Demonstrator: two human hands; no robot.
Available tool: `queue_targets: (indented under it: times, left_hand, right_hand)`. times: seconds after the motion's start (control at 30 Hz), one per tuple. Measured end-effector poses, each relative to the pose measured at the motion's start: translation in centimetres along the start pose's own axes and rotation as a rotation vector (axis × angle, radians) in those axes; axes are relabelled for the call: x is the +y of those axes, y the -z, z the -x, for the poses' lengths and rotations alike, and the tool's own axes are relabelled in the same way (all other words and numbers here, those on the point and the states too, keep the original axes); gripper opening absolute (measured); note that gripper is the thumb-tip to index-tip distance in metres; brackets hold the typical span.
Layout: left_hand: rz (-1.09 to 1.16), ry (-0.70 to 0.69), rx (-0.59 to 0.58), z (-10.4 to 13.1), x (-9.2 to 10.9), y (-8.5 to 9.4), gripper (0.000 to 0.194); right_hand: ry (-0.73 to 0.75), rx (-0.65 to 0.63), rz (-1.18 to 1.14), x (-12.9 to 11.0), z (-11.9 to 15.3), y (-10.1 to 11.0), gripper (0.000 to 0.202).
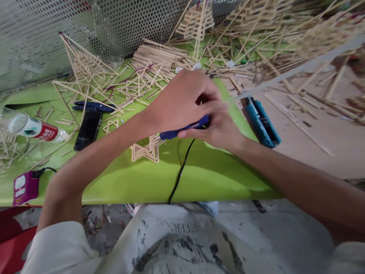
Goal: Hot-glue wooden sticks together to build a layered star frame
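My right hand is wrapped round a blue glue gun, whose nozzle points left and down. The nozzle tip is at the upper right of a star made of thin wooden sticks, lying on the green table. My left hand crosses above the gun, its fingers curled against my right hand; what they grip is hidden. From where the hands meet, a long translucent strip like a glue stick runs to the upper right, blurred. A black cord hangs from the gun over the table's front edge.
Left on the green table are a phone, dark-blue pliers, a plastic bottle and a purple plug box. Loose sticks pile up behind. A teal tool lies at right. A perforated metal panel stands at the back.
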State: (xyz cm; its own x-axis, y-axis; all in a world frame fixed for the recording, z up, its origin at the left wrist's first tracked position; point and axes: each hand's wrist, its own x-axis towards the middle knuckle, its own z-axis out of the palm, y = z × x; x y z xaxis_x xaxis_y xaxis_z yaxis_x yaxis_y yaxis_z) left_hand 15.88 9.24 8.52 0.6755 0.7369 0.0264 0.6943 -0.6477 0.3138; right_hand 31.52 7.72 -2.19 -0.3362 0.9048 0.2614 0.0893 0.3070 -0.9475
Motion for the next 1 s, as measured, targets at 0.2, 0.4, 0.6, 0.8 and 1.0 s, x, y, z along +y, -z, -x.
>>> queue_targets:
  times: [0.2,0.4,0.6,0.8,1.0]
  left_hand:
    - [0.236,0.070,0.226,6.3,-6.6,-0.7,0.047]
    - [0.308,0.208,0.044,14.5,-12.7,-4.2,0.112]
    - [0.263,0.185,-0.085,16.2,-12.6,-6.1,0.130]
    - [0.170,0.164,-0.009,16.6,-11.7,-6.9,0.116]
    - [0.082,0.091,0.072,16.9,-10.8,-7.5,0.118]
  right_hand:
    - [-0.210,-0.048,-0.076,-0.8,0.1,0.5,0.044]
    - [-0.318,-0.052,-0.144,-0.8,0.2,0.6,0.047]
    - [-0.153,-0.021,0.057,-0.1,0.4,1.1,0.041]
    - [0.248,-0.058,0.321,-1.0,1.0,1.3,0.021]
    - [0.544,-0.046,0.542,-1.3,2.0,0.9,0.032]
